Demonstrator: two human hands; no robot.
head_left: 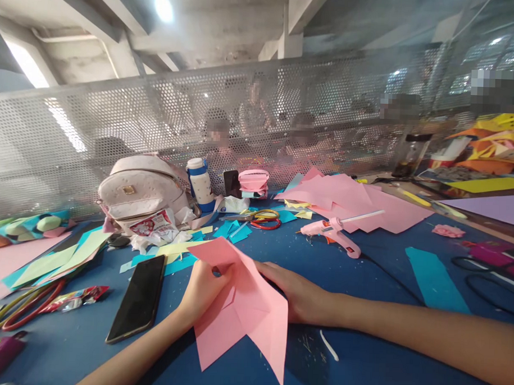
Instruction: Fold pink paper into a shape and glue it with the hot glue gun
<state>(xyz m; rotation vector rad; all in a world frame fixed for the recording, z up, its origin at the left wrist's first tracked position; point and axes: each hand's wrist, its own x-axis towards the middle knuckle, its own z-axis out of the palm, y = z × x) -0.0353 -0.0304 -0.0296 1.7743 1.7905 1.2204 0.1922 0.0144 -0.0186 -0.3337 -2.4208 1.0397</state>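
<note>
A folded piece of pink paper (252, 316), with pointed corners and creases, is held up over the blue table in front of me. My left hand (205, 289) is closed on its left side, thumb and fingers pinching the sheet. Behind the right side of the paper is my right hand (289, 289), gripping it; most of those fingers are hidden by the paper. A black phone (137, 298) lies just left of my left hand. Beyond my right hand a pink glue gun (333, 233) rests on its side with a glue stick in it.
Pink sheets (358, 199) are piled at the back. A backpack (145, 183), a bottle (200, 185) and red-handled scissors (264, 218) stand or lie behind the paper. A blue strip (437, 280) lies right. A perforated metal screen (171, 116) borders the table, with people beyond.
</note>
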